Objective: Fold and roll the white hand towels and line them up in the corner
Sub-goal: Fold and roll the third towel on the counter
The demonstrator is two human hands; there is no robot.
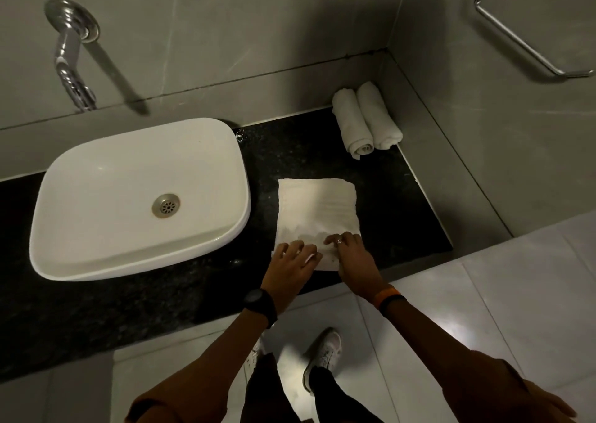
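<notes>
1. Head view: folded towel point(317, 209) lies flat on the black counter point(96, 319), just right of the sink point(138, 197), long side running away from the person.
2. Left hand point(292, 263) on the near left end of the towel, palm down, fingers spread and slightly curled over the edge. Pressing on cloth; cannot tell if anything is pinched.
3. Right hand point(353, 255) on the near right end, fingers bent onto the cloth, ring visible on one finger. Pressing or bunching the edge; a closed grasp is not clear.
4. Near edge of the towel looks a bit rumpled under both hands; whether a roll has started, cannot tell.
5. Two rolled towels: left roll point(351, 124) and right roll point(379, 116) lie touching side by side in the far right corner of the counter, right one against the wall ledge, well apart from the flat towel.
6. Black watch point(259, 303) on left wrist, orange band point(388, 298) on right wrist.
7. Wall faucet point(72, 64) above the sink; drain point(166, 206) in the basin.
8. Metal rail point(516, 32) on the right wall, top right.
9. Shoe point(324, 358) on the pale tile floor below.
</notes>
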